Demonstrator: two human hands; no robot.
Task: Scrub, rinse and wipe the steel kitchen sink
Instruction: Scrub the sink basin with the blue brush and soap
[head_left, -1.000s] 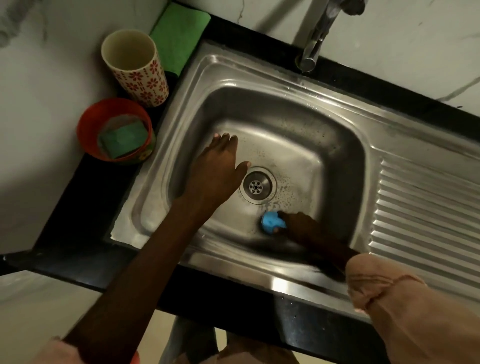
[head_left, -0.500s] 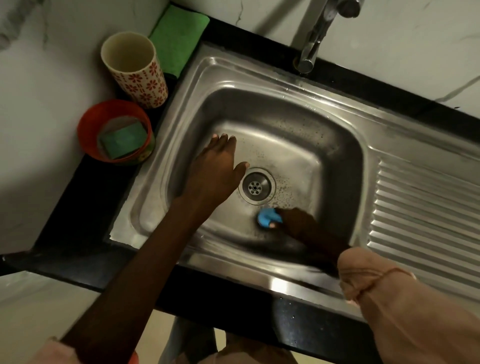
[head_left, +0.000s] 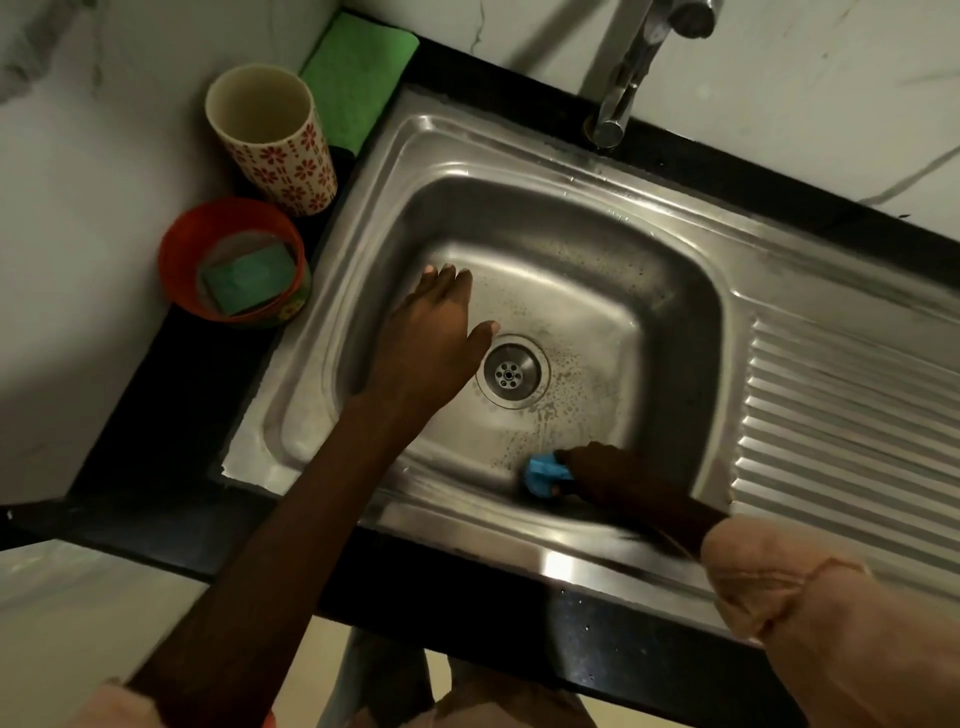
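Right hand (head_left: 597, 470) grips a small blue scrubber (head_left: 545, 474), fingers curled round it, pressing it on the basin floor close to the near wall of the steel sink (head_left: 597, 218), just beside the drain (head_left: 511, 371) on its near side. Left hand (head_left: 431, 338) lies flat with straight fingers on the basin floor, left of the drain, thumb tip almost at the drain's ring; it holds nothing.

Scrubbing looks to be under way: a speckled, soapy film shows on the floor around and to the right of the drain, so part of the bottom seems worked. No water runs from the tap (head_left: 623, 88), so rinsing is probably not yet begun, and wiping is still to come. A folded green cloth (head_left: 358, 78) lies at the worktop's far left corner, untouched.

The sink's long axis runs from the worktop's left end toward its right end, basin at the left, ribbed drainboard (head_left: 852, 431) at the right, tap at the far edge.
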